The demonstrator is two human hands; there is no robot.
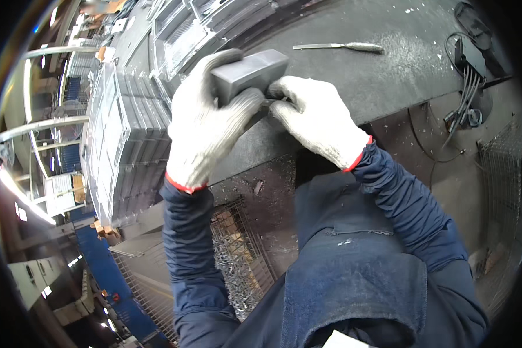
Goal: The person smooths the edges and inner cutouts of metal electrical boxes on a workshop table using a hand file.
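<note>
My left hand (203, 119), in a white knit glove with a red cuff, is closed around a grey rectangular block (255, 72). The block is tilted above the dark workbench (354, 78), its smooth long side facing up. My right hand (322, 113), gloved the same way, is closed in a pinch by the block's lower right corner. Something dark and thin shows at those fingertips, too small to make out. Farther back on the bench lies a slim flat-bladed hand tool (339, 46) with a pale, wrapped-looking handle.
Stacked grey ribbed metal parts (127, 139) stand left of my left hand, with more framed parts (197, 35) behind. Dark cables (467, 98) hang at the bench's right end. A wire basket of metal scraps (238, 261) sits below left; a mesh cage (501, 168) stands right.
</note>
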